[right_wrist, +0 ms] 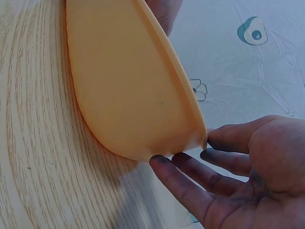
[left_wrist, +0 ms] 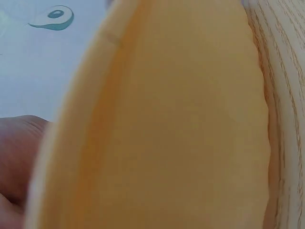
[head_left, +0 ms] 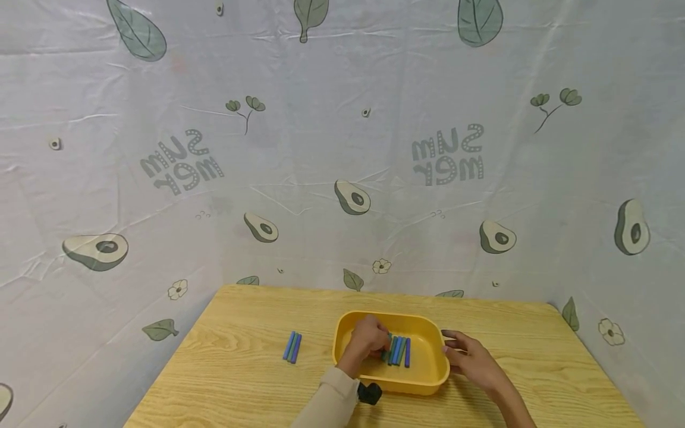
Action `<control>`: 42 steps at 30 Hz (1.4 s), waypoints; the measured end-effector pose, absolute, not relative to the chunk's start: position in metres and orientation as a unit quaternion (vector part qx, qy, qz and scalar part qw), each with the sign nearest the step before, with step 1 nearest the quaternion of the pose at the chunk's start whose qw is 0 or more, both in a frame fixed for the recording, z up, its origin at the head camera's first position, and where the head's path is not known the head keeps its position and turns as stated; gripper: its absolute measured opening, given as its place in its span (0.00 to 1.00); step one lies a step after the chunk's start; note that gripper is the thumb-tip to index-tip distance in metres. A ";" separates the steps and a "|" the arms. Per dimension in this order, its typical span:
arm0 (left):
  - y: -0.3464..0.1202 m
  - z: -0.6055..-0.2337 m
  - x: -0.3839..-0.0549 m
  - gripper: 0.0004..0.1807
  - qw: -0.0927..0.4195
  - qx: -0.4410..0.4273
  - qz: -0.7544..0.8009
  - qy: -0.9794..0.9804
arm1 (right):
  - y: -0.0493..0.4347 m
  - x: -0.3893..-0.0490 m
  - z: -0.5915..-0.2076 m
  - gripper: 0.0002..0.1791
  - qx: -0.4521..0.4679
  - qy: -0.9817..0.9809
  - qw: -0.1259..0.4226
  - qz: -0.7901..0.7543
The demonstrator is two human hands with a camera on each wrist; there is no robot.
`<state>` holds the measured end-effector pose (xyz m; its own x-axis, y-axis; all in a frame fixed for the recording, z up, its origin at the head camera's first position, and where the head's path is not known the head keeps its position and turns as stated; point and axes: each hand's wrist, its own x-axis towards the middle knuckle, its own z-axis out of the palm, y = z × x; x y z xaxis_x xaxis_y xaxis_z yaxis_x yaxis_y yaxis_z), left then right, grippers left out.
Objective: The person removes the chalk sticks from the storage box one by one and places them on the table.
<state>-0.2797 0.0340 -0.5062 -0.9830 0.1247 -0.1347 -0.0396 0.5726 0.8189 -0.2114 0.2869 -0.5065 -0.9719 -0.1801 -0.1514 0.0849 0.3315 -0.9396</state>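
Observation:
A yellow plastic tray (head_left: 393, 386) stands on the table, with a row of blue, green and purple chalk-like sticks (head_left: 396, 351) inside. My left hand (head_left: 369, 336) reaches over its left side, fingers curled at the left end of the row. A teal stick shows above and below those fingers, which seem to pinch it. In the left wrist view the tray wall hides most of this left hand (left_wrist: 19, 162). My right hand (right_wrist: 252, 171) touches the tray's right end from outside with thumb and fingertips. Its fingers are fairly straight, and some tips look stained dark.
Left of the tray, several blue, green and purple sticks (head_left: 292, 347) lie side by side on the wood-grain table (head_left: 235, 380). A pale sheet (head_left: 321, 148) printed with avocados and leaves hangs behind and along both sides. A black device (head_left: 369, 393) sits at the left wrist.

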 end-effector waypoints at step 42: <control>-0.117 -0.466 -0.281 0.20 0.060 0.019 0.601 0.797 | 0.291 -0.214 -0.509 0.34 -0.049 0.800 0.116 -0.586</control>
